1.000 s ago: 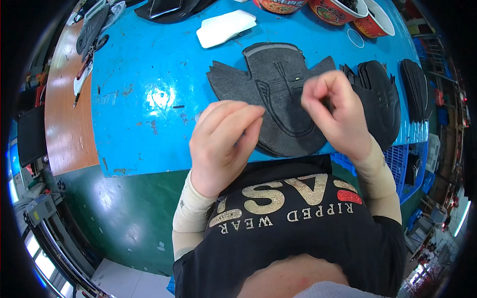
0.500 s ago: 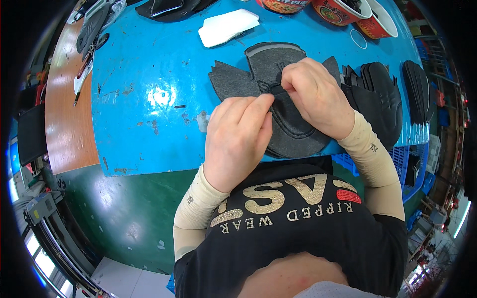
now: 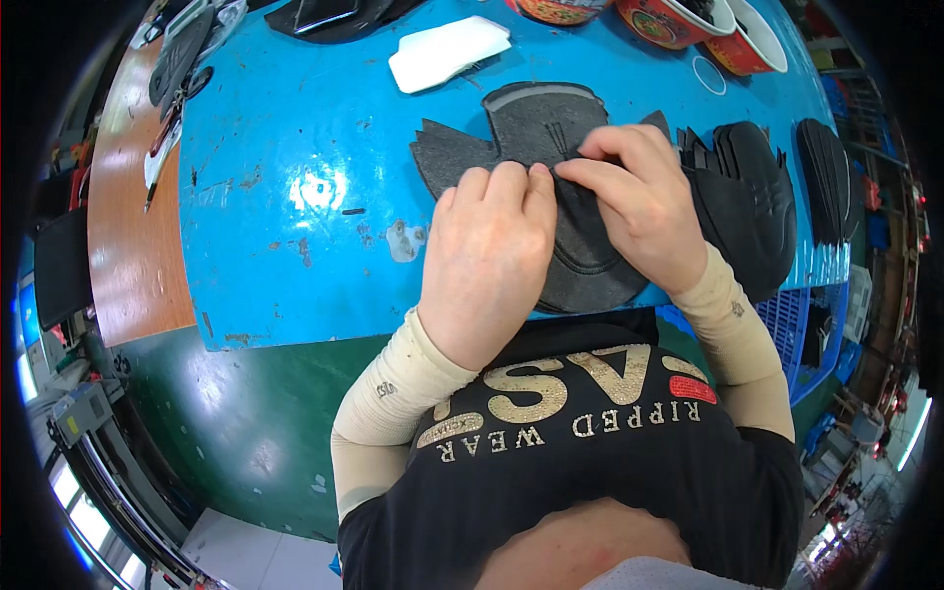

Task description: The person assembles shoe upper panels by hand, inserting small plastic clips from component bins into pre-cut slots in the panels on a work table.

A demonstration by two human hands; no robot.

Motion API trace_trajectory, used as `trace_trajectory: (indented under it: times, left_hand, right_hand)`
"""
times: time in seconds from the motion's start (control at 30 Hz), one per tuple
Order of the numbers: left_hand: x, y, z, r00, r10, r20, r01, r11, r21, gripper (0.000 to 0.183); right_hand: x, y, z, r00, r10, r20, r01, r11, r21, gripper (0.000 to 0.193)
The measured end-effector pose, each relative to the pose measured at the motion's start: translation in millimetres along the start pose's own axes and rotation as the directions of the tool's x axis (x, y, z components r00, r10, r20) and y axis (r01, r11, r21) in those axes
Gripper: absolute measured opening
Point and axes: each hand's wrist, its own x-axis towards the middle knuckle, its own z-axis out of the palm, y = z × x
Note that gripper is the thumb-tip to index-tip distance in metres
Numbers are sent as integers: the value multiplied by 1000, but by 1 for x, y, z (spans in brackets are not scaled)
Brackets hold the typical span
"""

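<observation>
The left hand (image 3: 489,254) lay curled over the dark grey felt piece (image 3: 536,123), its grip (hidden under the knuckles) impossible to tell. Just beside it, the right hand (image 3: 644,211) held thumb and forefinger slightly apart. The piece lay on the blue table (image 3: 261,143), nearer than 3 red bowls (image 3: 664,25).

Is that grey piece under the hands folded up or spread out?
Spread out: the grey piece lies flat, its jagged left flap and top tab extended. The left hand and right hand hide some.
</observation>
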Motion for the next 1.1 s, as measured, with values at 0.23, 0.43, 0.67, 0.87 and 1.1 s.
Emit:
trace_trajectory:
  times: [0.23, 0.43, 0.67, 0.87, 1.1]
  left_hand:
    - [-6, -9, 2, 993, -48, -106, 34, 991, -130, 31]
    - [-33, 11, -5, 920, -391, 31, 117, 197, -974, 20]
    - [-35, 9, 3, 948, -310, -71, 12, 259, -966, 21]
    - [-34, 8, 1, 950, -252, -185, -48, 467, -883, 24]
    - [-36, 7, 5, 944, -301, -138, -6, 399, -917, 24]
  right_hand:
    - [-2, -3, -2, 1000, 19, -16, -18, 1000, 9, 29]
    - [-25, -46, -5, 934, 346, 85, -300, 632, 714, 17]
    - [-31, -57, -6, 784, 543, 302, -459, 178, 871, 17]
    - [-30, -51, -5, 903, 419, 97, -351, 589, 728, 21]
    - [-28, -50, -2, 930, 357, 89, -321, 672, 667, 20]
